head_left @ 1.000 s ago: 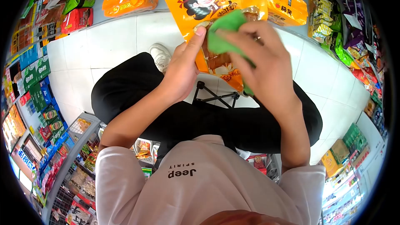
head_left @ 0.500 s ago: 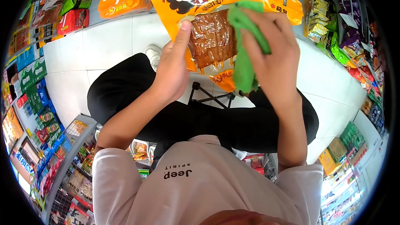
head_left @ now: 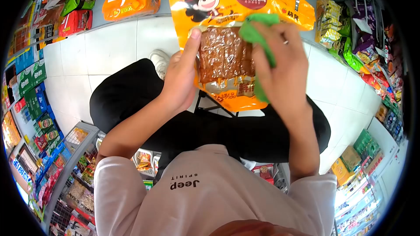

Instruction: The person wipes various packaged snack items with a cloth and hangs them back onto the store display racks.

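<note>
An orange snack package (head_left: pixel 225 54) with a cartoon face and a clear window showing brown skewered food is held up in front of my knees. My left hand (head_left: pixel 181 76) grips its left edge, thumb on the front beside the window. On the right side, my right hand (head_left: pixel 284 63) holds a green cloth (head_left: pixel 259 37) pinched between thumb and fingers, and the cloth lies against the package's right edge. Part of the cloth hangs below the fingers. The fingers behind the package are hidden.
Orange bags (head_left: pixel 131 2) and a red bag (head_left: pixel 75 22) sit on the shelf ahead. Yellow packets (head_left: pixel 329 22) stand at the right. Grey wire racks (head_left: pixel 72 161) with snacks are at lower left. A folding stool's black legs (head_left: pixel 204 102) stand on the white tiled floor (head_left: pixel 113 39).
The package has tilted more upright and moved slightly lower. Since the first frame, the green cloth has shifted from across the window to the right edge, uncovering the brown food.
</note>
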### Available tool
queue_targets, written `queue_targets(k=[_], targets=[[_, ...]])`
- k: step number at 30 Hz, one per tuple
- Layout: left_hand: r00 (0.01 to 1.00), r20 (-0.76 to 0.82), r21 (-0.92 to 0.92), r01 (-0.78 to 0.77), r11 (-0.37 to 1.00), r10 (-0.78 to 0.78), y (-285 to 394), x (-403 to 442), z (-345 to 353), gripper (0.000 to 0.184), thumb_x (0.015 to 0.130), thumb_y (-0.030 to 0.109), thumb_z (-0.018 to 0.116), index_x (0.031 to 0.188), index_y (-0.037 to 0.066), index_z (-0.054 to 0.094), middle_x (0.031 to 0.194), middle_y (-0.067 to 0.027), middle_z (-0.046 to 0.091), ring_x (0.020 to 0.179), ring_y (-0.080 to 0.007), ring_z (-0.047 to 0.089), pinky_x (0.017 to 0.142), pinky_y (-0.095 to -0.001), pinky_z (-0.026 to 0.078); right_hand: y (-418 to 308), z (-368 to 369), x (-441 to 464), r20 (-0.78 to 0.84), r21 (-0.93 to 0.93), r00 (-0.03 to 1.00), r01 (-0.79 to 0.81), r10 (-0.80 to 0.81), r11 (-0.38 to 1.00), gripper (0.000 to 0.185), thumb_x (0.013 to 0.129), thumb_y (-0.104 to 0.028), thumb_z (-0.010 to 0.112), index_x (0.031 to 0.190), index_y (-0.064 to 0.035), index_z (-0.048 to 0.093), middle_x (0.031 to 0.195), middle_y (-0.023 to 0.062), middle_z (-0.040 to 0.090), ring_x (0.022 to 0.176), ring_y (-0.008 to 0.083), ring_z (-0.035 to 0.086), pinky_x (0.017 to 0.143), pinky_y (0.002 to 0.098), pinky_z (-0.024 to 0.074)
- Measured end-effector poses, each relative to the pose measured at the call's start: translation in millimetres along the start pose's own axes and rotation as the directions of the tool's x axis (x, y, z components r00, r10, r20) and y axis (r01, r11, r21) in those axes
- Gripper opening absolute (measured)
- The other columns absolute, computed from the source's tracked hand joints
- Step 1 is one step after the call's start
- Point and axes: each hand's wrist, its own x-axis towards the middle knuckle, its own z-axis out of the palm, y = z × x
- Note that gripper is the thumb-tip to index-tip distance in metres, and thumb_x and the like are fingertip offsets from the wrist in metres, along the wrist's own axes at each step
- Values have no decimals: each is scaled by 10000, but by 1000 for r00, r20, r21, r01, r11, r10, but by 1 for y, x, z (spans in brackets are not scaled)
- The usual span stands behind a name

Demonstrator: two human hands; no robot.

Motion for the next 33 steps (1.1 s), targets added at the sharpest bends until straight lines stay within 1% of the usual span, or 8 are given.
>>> queue_targets(k=[3,6,10,14,18,21,28,33], targets=[[999,-37,-50,19,999,-21,0,4,0,635,1109,544,485,1412,-5,582,1367,-127,678,1238,-183,670,1097,-372,520,-8,1,-3,110,147,994,-42,26,988,312,882,-59,730,1192,-20,739,1014,150,605,865,334,649,752,415,551],[998,-43,-63,36,997,-39,2,2,2,631,1105,548,491,1431,14,565,1378,-124,670,1251,-186,664,1102,-377,518,1,-5,4,19,21,995,-95,95,995,312,888,-64,728,1196,-11,733,1012,156,608,864,336,653,750,416,553],[999,-41,-96,22,995,-26,8,2,6,652,1104,564,476,1464,23,528,1407,-127,652,1282,-201,648,1118,-391,505,-3,-9,4,51,13,993,-103,102,995,336,882,-63,730,1215,-18,722,991,151,607,866,329,660,767,409,558],[998,-54,-87,-22,996,17,8,4,2,687,1103,593,448,1497,32,488,1445,-119,624,1332,-218,612,1154,-415,469,-13,-1,-7,271,177,963,-47,-3,983,350,847,-45,737,1196,-45,728,1003,141,626,890,337,670,787,430,560],[996,-91,-76,-5,997,-2,7,1,4,735,1087,637,440,1554,70,418,1533,-91,546,1417,-211,533,1201,-446,410,6,-5,-1,223,124,970,-131,101,984,354,846,-23,742,1197,-73,732,1022,148,638,900,356,668,795,442,558],[997,-78,-113,-19,993,10,9,2,2,768,1065,664,469,1579,99,386,1553,-87,522,1433,-213,516,1209,-455,397,3,0,-3,155,112,988,-47,30,993,363,837,-4,735,1192,-79,737,1016,142,634,905,350,665,787,446,558],[995,-75,-180,54,982,-68,6,2,-6,787,1044,681,508,1568,105,395,1488,-96,559,1345,-234,584,1145,-425,468,-31,30,-31,364,223,902,156,-230,962,409,789,-28,777,1187,-123,777,1014,56,599,887,254,621,741,370,542],[999,3,-201,52,978,-52,2,3,-9,763,1062,665,481,1566,98,398,1480,-111,565,1338,-242,590,1138,-427,474,-33,35,-33,293,219,920,201,-261,955,280,796,-63,728,1068,-114,773,949,35,577,881,215,610,692,359,536]])
